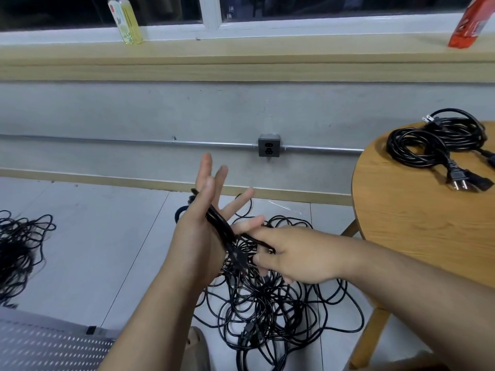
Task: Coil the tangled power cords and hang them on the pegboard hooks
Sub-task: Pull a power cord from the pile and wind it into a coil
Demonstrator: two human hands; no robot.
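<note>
My left hand (206, 210) is raised with straight, spread fingers, and loops of a black power cord (222, 226) lie wound across its palm. My right hand (292, 253) pinches the same cord just below the left palm. A big tangle of black cords (270, 306) lies on the floor under both hands. Another tangled heap (18, 247) sits on the floor at the far left. Two coiled cords (439, 140) with plugs rest on the round wooden table (417, 218) at the right.
A white perforated pegboard panel (51, 344) lies at the bottom left. A wall outlet (269, 145) on a metal conduit faces me. On the window sill stand a yellow bottle (126, 20) and an orange pack (468, 22).
</note>
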